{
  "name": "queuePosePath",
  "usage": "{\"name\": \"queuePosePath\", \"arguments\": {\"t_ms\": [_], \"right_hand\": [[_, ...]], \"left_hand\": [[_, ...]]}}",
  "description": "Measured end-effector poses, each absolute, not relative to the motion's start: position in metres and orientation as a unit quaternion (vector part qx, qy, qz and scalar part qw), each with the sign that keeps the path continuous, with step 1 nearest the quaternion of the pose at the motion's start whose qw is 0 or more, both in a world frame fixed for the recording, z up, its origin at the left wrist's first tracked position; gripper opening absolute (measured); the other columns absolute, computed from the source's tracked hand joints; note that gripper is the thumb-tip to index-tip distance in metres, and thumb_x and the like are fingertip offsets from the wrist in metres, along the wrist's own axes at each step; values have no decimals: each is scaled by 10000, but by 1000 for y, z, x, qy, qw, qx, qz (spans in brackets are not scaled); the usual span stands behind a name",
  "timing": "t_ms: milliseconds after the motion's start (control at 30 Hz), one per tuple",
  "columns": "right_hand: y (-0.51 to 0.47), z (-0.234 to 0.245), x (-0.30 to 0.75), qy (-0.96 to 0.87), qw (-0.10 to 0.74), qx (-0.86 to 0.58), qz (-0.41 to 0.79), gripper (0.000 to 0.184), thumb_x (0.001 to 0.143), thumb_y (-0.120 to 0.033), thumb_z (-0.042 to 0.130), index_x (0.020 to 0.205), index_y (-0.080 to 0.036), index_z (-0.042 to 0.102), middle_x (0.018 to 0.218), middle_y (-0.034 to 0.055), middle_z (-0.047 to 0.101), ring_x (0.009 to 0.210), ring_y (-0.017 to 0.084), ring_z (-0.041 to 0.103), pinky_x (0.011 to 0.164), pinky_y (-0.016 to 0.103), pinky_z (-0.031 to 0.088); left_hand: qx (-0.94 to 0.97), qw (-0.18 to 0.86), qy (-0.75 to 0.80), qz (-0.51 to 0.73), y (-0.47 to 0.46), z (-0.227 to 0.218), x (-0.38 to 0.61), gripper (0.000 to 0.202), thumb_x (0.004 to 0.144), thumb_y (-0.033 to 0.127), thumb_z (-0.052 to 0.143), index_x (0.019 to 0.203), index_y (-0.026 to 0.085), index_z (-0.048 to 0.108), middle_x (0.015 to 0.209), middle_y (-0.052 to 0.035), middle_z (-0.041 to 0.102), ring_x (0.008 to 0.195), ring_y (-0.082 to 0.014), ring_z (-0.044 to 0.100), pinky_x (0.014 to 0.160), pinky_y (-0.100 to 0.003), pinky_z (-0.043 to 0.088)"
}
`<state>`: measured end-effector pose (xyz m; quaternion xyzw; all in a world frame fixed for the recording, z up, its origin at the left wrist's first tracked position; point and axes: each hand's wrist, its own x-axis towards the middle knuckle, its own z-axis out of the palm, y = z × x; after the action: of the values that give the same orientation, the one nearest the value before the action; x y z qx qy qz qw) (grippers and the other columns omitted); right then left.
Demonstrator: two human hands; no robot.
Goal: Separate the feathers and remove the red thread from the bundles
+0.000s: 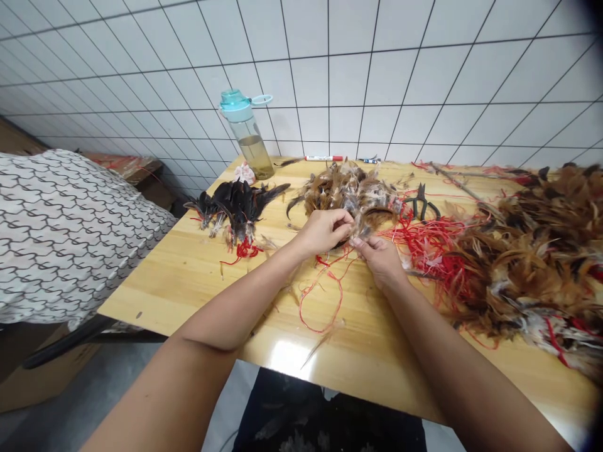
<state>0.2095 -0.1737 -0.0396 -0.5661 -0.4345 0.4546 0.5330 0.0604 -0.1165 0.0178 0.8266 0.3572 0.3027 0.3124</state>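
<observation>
Over the middle of the wooden table, my left hand (pixel 325 231) is closed, its thumb and fingers pinched beside a small bunch of brown feathers (pixel 375 216). Whatever sits between those fingertips is too small to make out. My right hand (pixel 382 258) pinches the pale lower end of the same bunch, fingertips nearly touching my left hand. A thin red string (pixel 340 295) runs from below my hands and loops on the table. Just behind them lies a pile of loose brown and grey feathers (pixel 346 188).
Tied black feather bunches (pixel 238 204) lie left. At right are tangled red string (pixel 431 242), a large brown feather heap (pixel 532 251) and dark-handled pliers (pixel 421 204). A water bottle (pixel 249 138) and red-capped marker (pixel 323 158) stand near the tiled wall (pixel 348 81). Patterned cloth (pixel 70 232) hangs left.
</observation>
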Motion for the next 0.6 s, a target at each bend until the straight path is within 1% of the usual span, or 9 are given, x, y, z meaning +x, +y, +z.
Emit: {"name": "queuePosePath", "arguments": {"t_ms": [200,267,333,433,500,600], "right_hand": [[-174,-39,209,-441,523,-562,465,458,556,-587,732,604,-175,537,533,-45,427,524,81,314,518,256,248],[-174,-39,209,-451,512,-566,462,460,571,-597,715,607,-175,536,533,-45,422,528,84,316,523,257,250],[-175,-39,209,-463,504,-566,459,448,598,-596,689,609,-177,534,535,-44,418,533,88,324,533,260,262],[-176,-39,209,-480,502,-554,459,413,630,-577,660,614,-182,539,556,-35,447,555,99,353,557,263,293],[-176,-38,209,-484,502,-545,465,386,642,-555,654,624,-182,554,586,-24,491,575,105,381,575,264,312],[-177,-37,209,-486,499,-537,476,356,651,-530,658,662,-180,597,666,-1,580,614,119,437,602,265,343]], "left_hand": [[822,322,357,305,-119,14,64,122,801,219,546,772,145,639,671,16,627,607,-83,512,601,-198,385],[810,348,356,311,-116,11,64,116,802,220,549,808,144,637,701,7,637,626,-89,535,608,-198,408],[794,356,351,346,-112,10,62,138,809,209,546,887,140,636,786,-19,653,700,-105,577,654,-206,448],[793,295,333,416,-107,12,56,241,820,175,541,1043,142,627,982,-69,636,838,-129,598,739,-227,482],[815,238,311,426,-104,14,51,308,831,151,528,1125,163,618,1080,-86,599,860,-130,586,752,-238,486],[859,165,267,404,-102,13,47,357,835,112,507,1164,190,622,1104,-89,569,923,-150,566,807,-272,480]]}}
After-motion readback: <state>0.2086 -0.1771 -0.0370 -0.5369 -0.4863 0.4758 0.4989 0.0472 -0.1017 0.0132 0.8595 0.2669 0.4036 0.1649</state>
